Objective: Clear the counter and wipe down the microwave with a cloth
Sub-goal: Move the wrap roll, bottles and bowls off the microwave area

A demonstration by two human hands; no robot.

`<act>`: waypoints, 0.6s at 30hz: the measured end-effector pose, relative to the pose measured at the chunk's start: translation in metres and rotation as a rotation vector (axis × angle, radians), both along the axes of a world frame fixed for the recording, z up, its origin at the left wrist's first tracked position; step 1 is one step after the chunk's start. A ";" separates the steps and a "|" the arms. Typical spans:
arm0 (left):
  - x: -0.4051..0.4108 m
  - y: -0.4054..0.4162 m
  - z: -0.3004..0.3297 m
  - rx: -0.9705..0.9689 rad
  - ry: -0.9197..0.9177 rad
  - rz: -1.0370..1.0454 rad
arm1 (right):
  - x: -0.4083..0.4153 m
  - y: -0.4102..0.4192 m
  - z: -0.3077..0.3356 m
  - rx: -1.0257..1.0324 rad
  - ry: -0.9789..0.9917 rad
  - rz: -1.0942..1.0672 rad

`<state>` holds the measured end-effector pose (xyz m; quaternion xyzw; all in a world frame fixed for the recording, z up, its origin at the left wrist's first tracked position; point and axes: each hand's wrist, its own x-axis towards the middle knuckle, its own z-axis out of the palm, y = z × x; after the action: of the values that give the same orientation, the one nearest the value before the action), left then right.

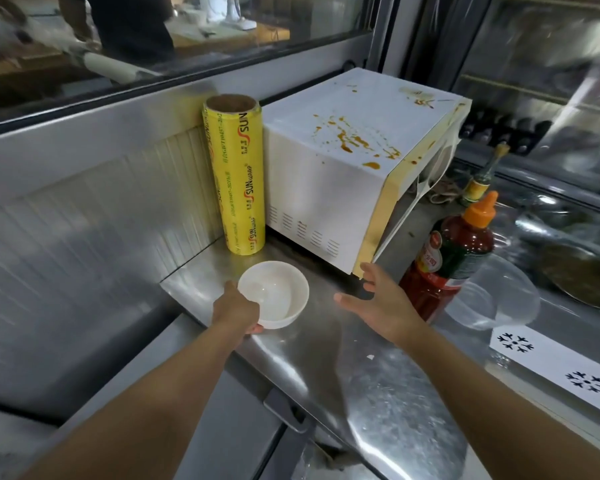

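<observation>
Nearest: both forearms reach in over the steel counter (343, 341). Left hand (236, 308) grips the near rim of a white bowl (273, 293), thumb under/around the edge at the front; bowl looks empty, sits on the counter or just lifting, can't tell which. Right hand (381, 303) is spread open, fingers straight, holding nothing, hovering between bowl and the red sauce bottle (451, 258) w/ orange cap, fingertips near the microwave's front corner.

Just beside the bottle, on the right, a clear plastic bowl (492, 296). Further right, white strip w/ snowflake marks (548, 362).

Behind the bowl: yellow wrap roll (239, 174) standing upright, touching or nearly touching the microwave (354, 161) on its left side. Microwave top is splattered w/ orange-brown sauce, drips down the front edge too. Behind the bottle, a smaller bottle (482, 181), blurred. Far back: glass window, a person behind it.

Step in hand, I'd say: clearing the counter, bowl first. Wiping not started; no cloth in view. Next probably needs bowl lifted clear w/o tipping, then bottle, roll, clear bowl moved off. Free right hand is well placed for the bottle. Then find a cloth.
</observation>
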<state>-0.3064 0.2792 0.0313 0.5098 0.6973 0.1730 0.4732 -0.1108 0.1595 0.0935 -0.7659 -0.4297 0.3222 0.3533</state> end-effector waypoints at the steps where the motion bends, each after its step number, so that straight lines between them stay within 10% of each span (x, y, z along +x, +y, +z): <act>1: 0.004 0.000 0.000 0.001 -0.005 -0.012 | 0.002 -0.003 0.000 0.001 0.001 -0.007; 18: 0.051 -0.004 -0.003 -0.001 0.002 -0.105 | 0.023 -0.025 -0.006 -0.042 0.020 -0.097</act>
<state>-0.2553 0.2753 0.0285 0.5454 0.6702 0.1471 0.4814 -0.0875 0.1343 0.0874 -0.7898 -0.3817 0.3216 0.3564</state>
